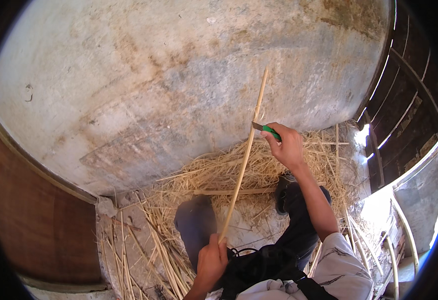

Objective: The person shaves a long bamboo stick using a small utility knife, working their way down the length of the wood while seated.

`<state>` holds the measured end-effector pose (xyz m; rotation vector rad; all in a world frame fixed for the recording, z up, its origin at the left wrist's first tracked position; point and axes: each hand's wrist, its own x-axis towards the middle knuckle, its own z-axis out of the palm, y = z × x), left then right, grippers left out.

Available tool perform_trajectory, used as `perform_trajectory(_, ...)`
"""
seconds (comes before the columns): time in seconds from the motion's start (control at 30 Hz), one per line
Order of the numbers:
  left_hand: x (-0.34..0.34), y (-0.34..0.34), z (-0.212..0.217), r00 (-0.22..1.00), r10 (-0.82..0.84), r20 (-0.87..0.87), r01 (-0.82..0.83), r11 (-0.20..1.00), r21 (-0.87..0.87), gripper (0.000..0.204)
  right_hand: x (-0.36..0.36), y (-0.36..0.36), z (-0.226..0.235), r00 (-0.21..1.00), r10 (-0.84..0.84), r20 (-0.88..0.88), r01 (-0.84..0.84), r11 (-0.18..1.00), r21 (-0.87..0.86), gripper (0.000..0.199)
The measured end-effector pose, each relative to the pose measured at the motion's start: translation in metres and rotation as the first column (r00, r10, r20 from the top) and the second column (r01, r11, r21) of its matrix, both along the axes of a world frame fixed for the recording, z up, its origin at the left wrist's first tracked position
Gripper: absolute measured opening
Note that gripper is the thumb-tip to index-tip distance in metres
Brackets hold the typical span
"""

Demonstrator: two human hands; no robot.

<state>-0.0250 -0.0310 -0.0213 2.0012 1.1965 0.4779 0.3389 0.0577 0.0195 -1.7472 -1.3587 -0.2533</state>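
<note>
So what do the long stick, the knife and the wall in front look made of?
The long stick looks like cane or split bamboo: pale yellow, thin, slightly bowed. The knife in the right hand seems to have a grey metal blade and a glossy green handle, probably plastic. The wall looks like plaster or cement: matte, grey, stained brown.

The cane (244, 155) is pale, smooth, matt wood or reed. The knife (265, 130) has a dull grey metal blade and a glossy green plastic handle. The shavings (214, 175) are dry, fibrous, straw-coloured. The wall (179, 75) is rough, stained, matt plaster. The door (34, 215) is brown wood, dull and worn. The trousers (299, 235) are dark matt cloth; the sleeve (339, 265) is light cloth.
</note>
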Motion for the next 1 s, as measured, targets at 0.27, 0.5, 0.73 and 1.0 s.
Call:
perform_trajectory(0.27, -0.014, 0.012, 0.003, 0.975, -0.035, 0.220, 0.103, 0.947, -0.305, 0.030, 0.025, 0.006, -0.005, 0.950, -0.216, -0.226, 0.216, 0.976, -0.025, 0.038)
perform_trajectory(0.5, -0.024, 0.007, -0.027, 0.971, -0.007, 0.238, 0.098, 0.922, -0.375, 0.033, 0.050, 0.001, -0.010, 0.393, 0.271, -0.879, -0.048, 0.960, 0.275, 0.047)
perform_trajectory(0.73, -0.015, 0.008, -0.018, 0.920, 0.099, 0.379, 0.204, 0.704, -0.680, 0.038, 0.021, -0.002, -0.011, 0.331, 0.289, -0.898, -0.381, 0.912, 0.153, 0.044)
perform_trajectory(1.0, 0.008, 0.028, -0.014, 0.931, -0.055, 0.361, 0.230, 0.857, -0.461, 0.042, 0.011, -0.007, -0.006, 0.233, 0.356, -0.905, -0.299, 0.912, 0.282, 0.026)
